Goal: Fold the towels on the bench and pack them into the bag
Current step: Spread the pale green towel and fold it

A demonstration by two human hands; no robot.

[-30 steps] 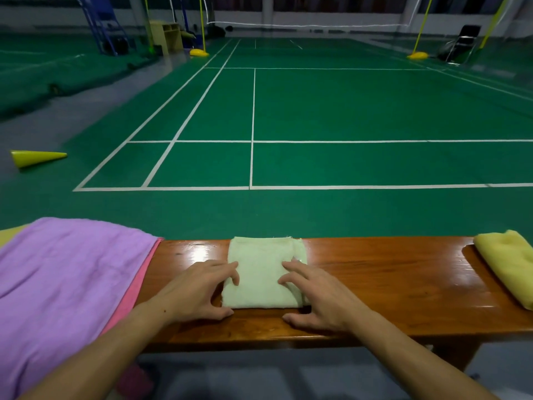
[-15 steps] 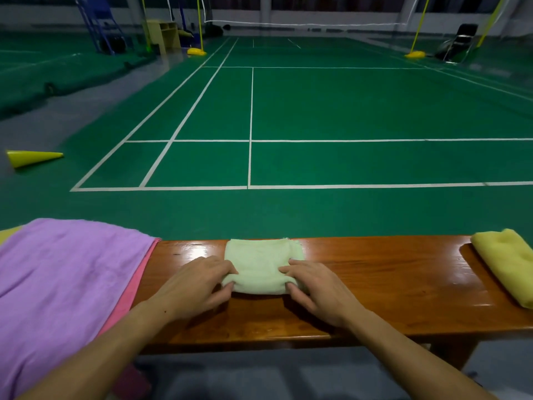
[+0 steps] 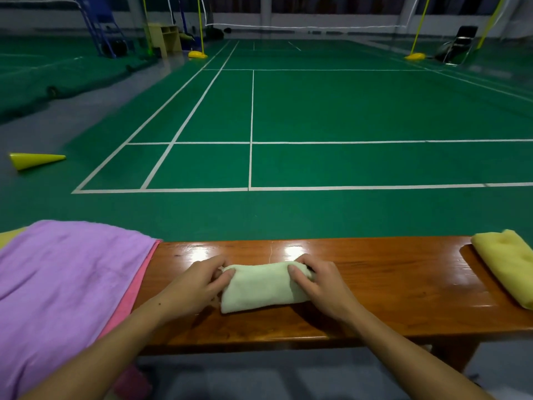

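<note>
I see both of my hands on the pale green towel, which lies folded into a small thick packet near the middle of the wooden table, closer to its near edge than its far one. My left hand grips the towel's left end, its fingers curled over the top of the cloth, with the thumb below. My right hand grips the right end the same way — fingers bent over the far upper corner, clamped on the fabric. Both forearms reach in from the bottom of the view.

To the left, a purple towel is spread wide over that end of the table and hangs over its near edge; a pink towel shows as a strip from under its right side. These two sit just beside my left hand but do not touch the green towel. At the far right a yellow towel lies bunched on the table, well apart from my right hand, running out of view at the frame edge. The bare stretch of table between them shines with light reflections.

Beyond the table is a green court floor with white lines. A yellow cone lies on its side on the grey strip at the left. Farther back stand yellow posts with a net strung between them, a blue frame at the far left and a dark folding chair at the far right. I cannot see a bag anywhere.
</note>
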